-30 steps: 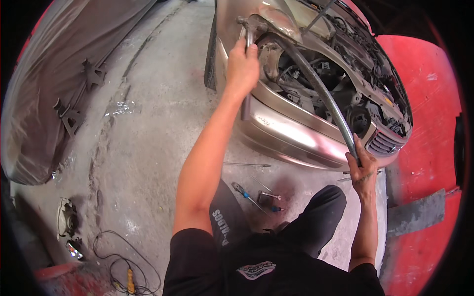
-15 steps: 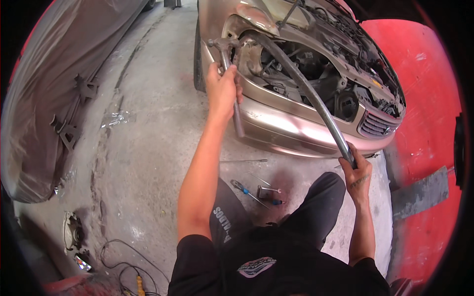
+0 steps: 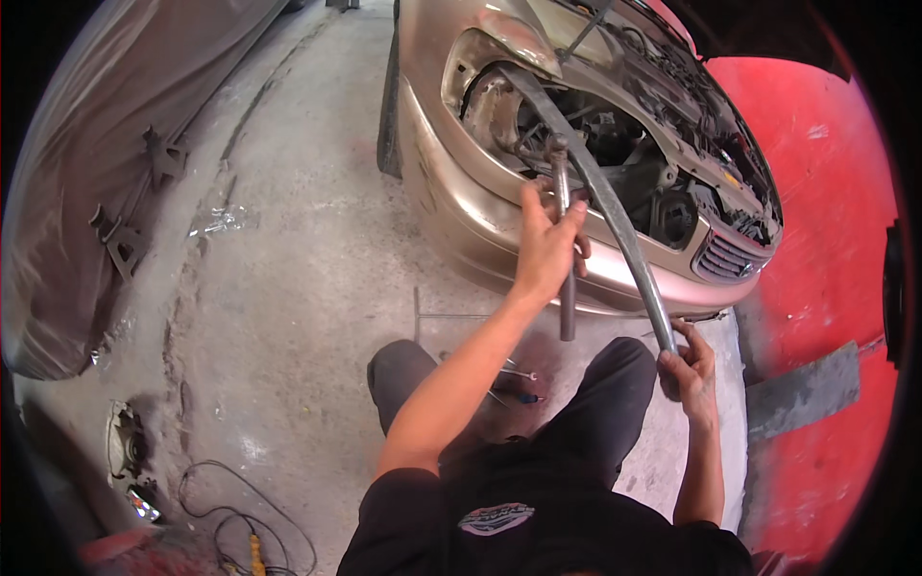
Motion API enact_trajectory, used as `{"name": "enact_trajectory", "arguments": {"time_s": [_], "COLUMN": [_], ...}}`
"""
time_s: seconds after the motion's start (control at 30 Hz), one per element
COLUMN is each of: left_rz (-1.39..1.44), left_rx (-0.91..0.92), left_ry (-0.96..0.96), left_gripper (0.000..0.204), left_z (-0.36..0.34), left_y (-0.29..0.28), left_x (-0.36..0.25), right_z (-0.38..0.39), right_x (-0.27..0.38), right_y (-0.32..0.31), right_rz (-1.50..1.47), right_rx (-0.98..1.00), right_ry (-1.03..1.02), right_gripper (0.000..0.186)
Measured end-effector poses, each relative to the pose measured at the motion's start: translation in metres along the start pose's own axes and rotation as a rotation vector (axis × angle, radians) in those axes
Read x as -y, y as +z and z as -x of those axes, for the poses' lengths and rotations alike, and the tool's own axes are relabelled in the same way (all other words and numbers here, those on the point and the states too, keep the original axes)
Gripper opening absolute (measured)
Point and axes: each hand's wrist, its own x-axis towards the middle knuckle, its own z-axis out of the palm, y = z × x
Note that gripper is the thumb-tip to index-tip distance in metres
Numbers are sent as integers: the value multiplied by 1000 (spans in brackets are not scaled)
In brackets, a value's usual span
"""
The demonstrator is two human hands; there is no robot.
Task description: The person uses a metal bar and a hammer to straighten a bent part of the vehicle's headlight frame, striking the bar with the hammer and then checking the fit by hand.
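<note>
My left hand is closed around the shaft of a hammer, held upright with its head close to a long curved metal bar. My right hand grips the lower end of that pry bar. The bar's far end reaches into the headlight opening at the front corner of a gold car; its very tip is hidden there. Below my left hand runs the car's bumper, and the engine bay lies exposed behind the bar.
Between my knees, wrenches and a screwdriver lie on the concrete floor, partly hidden by my left arm. A thin T-shaped rod is beyond them. Left stands a covered vehicle beside metal stands. A cable curls at lower left.
My left hand has carried the hammer right and nearer, from the headlight opening's left edge to beside the bar. My right hand still holds the bar, its end slightly lower.
</note>
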Motion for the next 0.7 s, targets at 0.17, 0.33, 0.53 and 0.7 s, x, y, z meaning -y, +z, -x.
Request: {"name": "enact_trajectory", "arguments": {"time_s": [0.17, 0.33, 0.53, 0.7], "left_rz": [41, 128, 6, -3], "left_rx": [-2, -67, -88, -124], "left_ry": [136, 186, 227, 213], "left_gripper": [39, 41, 48, 48], "left_z": [-10, -21, -23, -31], "left_y": [17, 23, 32, 43], "left_x": [14, 12, 5, 0], "right_z": [-13, -32, -56, -78], "right_x": [-1, -1, 21, 73], "right_y": [-15, -27, -24, 9], "right_rz": [-63, -173, 61, 378], "right_rx": [231, 437, 439, 144], "right_ry": [30, 26, -15, -159], "right_gripper": [69, 60, 64, 58]}}
